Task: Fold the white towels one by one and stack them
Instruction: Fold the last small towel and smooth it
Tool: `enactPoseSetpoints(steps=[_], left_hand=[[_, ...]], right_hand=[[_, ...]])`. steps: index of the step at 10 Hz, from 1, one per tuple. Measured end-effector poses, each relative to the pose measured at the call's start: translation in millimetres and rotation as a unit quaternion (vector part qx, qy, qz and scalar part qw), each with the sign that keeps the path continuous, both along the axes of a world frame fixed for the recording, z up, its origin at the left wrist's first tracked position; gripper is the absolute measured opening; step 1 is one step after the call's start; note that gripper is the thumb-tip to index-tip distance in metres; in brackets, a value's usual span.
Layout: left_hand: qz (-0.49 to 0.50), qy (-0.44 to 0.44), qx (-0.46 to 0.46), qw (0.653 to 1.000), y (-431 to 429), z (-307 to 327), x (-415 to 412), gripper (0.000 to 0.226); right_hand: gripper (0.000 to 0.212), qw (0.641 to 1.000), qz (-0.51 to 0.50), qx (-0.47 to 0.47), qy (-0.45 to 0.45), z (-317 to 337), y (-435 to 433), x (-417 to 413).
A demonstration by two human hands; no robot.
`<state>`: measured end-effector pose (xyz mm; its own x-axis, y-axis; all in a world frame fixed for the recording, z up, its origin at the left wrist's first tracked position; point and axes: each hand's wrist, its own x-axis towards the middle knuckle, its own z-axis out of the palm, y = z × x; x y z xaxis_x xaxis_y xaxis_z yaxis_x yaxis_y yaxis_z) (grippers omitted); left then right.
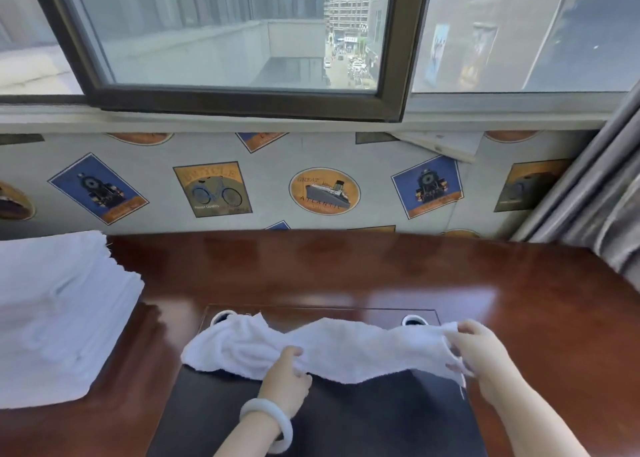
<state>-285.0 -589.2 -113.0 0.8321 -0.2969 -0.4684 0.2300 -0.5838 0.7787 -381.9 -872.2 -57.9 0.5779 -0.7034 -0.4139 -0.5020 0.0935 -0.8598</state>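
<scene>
White towel (329, 349) is being held stretched L-R over desk (346, 276) near-centre, prob. to flatten it for folding. Near edge is being pinched by L hand (287, 373), right end by R hand (478, 356), fingers curled. Towel stack (59, 318) is sitting far left, away from the work area.

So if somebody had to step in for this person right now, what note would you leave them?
Left hand: fingers pinch the near edge of the towel, about mid-length.
Right hand: grips the towel's right end.
The towel is stretched sideways, rumpled, over the dark mat on the wooden desk.
Done: a stack of folded towels sits at the desk's left.
Left: fold this towel and add it to the stack.
</scene>
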Motion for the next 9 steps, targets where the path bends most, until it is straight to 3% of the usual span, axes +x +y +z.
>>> enactPoseSetpoints(steps=[1,2,3,4,5,6,7,8,9], left_hand=[[-0.019,0.035,0.025,0.999,-10,-21,1,0.064],[-0.041,0.041,0.049,0.997,-22,-35,9,0.071],[-0.066,0.013,0.077,0.995,-33,-43,21,0.068],[-0.071,0.031,0.088,0.993,-39,-51,35,0.064],[-0.066,0.034,0.12,0.99,-39,-59,50,0.054],[-0.055,-0.034,0.187,0.98,-35,-66,75,0.043],[-0.013,-0.088,0.253,0.963,-25,-71,102,0.03],[0.035,-0.022,0.267,0.963,-9,-78,113,0.03],[0.031,-0.023,0.295,0.955,0,-75,115,0.024]], right_hand=[[0.008,0.982,-0.065,0.175,-0.032,-39,-13,0],[0.015,0.914,-0.148,0.347,-0.15,-58,-16,7],[0.021,0.885,-0.179,0.379,-0.202,-84,-9,7],[0.022,0.975,-0.087,0.204,-0.015,-105,14,7],[0.027,0.995,0.032,0.02,0.095,-127,34,15],[0.032,0.968,0.11,-0.186,0.125,-136,41,35],[0.035,0.923,0.208,-0.293,0.139,-145,43,57],[0.03,0.879,0.277,-0.331,0.203,-160,39,70],[0.016,0.901,0.241,-0.289,0.218,-164,39,74]])
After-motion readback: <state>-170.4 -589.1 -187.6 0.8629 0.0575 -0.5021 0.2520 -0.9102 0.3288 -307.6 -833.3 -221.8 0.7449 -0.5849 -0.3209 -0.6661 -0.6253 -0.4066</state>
